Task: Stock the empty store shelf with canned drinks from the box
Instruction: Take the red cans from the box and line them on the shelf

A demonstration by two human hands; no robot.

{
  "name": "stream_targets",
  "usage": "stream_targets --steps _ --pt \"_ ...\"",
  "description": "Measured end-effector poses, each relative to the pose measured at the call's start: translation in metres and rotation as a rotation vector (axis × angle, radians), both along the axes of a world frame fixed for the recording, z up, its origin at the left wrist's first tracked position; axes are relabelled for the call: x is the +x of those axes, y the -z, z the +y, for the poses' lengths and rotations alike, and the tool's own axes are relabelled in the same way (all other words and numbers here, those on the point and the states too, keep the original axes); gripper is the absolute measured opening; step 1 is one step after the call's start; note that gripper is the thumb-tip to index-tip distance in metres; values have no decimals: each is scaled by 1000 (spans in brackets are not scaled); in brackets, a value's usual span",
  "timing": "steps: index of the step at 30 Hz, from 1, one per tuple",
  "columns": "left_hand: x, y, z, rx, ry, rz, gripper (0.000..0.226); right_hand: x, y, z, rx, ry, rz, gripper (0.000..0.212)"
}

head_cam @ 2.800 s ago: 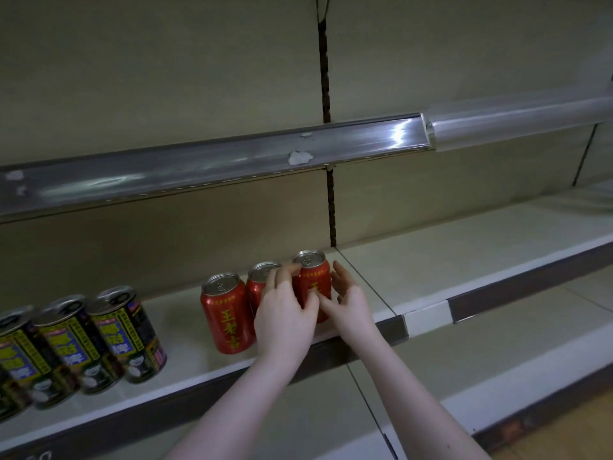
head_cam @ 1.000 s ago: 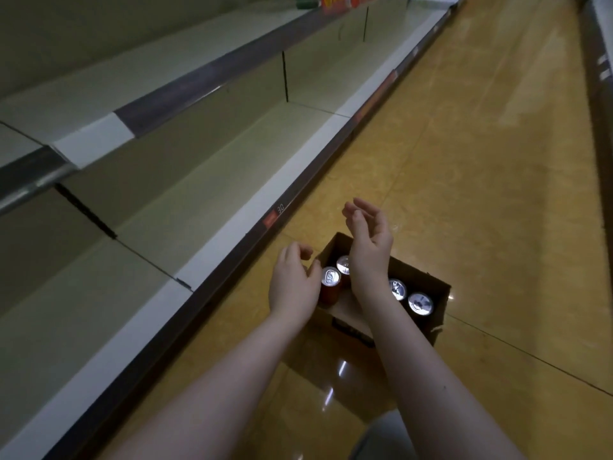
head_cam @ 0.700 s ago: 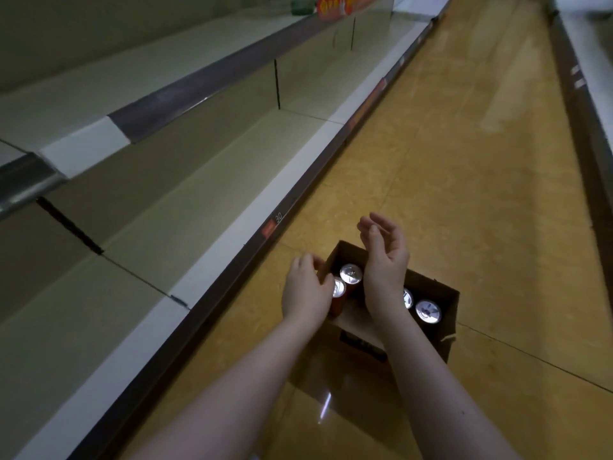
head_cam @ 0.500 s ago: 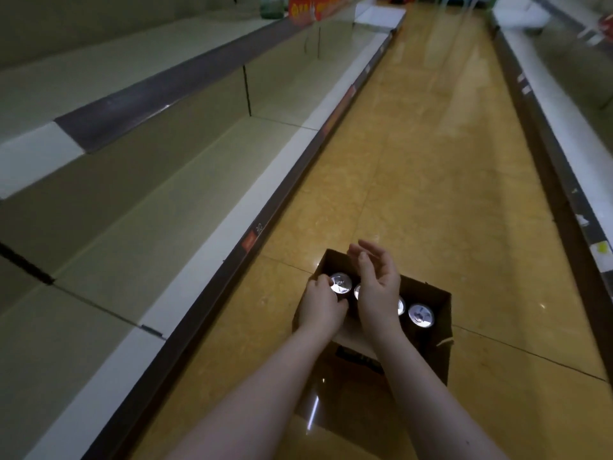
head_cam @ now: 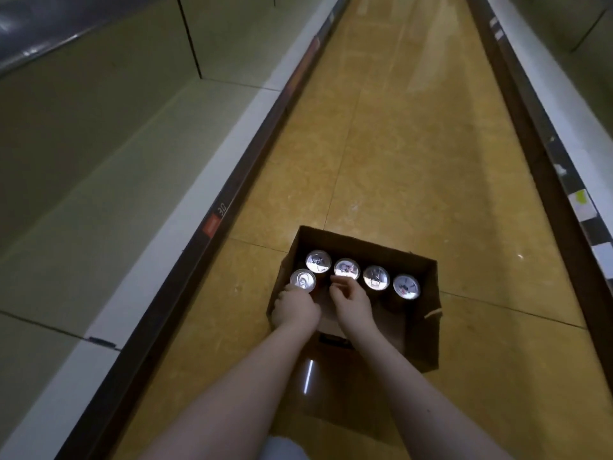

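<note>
Yellow aisle floor (head_cam: 398,161), open ahead; bare bottom shelf (head_cam: 109,180) edging its left. Cardboard box (head_cam: 428,313), open-topped, five cans upright inside. My left hand (head_cam: 295,307) grips the near-left can (head_cam: 302,280); my right hand (head_cam: 351,298) curls fingertips onto the second-row can (head_cam: 347,268), grasp uncertain.

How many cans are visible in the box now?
5: four in a back row, one front-left. The hands may hide more.

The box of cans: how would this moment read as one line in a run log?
phase: picking | left hand: closing on nearest can | right hand: fingers at second can | box: five cans, on floor | shelf: bare here
</note>
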State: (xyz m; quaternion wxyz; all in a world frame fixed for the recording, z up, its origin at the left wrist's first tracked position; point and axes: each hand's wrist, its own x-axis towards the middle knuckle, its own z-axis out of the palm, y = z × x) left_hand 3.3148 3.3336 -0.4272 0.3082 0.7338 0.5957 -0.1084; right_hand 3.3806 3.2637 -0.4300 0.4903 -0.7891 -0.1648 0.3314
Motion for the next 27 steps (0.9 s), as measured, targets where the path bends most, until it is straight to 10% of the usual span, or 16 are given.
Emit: stream_targets --steps 10,27 --pt "27 22 16 -54 -172 10 51 27 44 28 -165 -308 159 44" --pt "22 -16 12 -8 -166 -264 63 21 2 24 -120 -87 133 34"
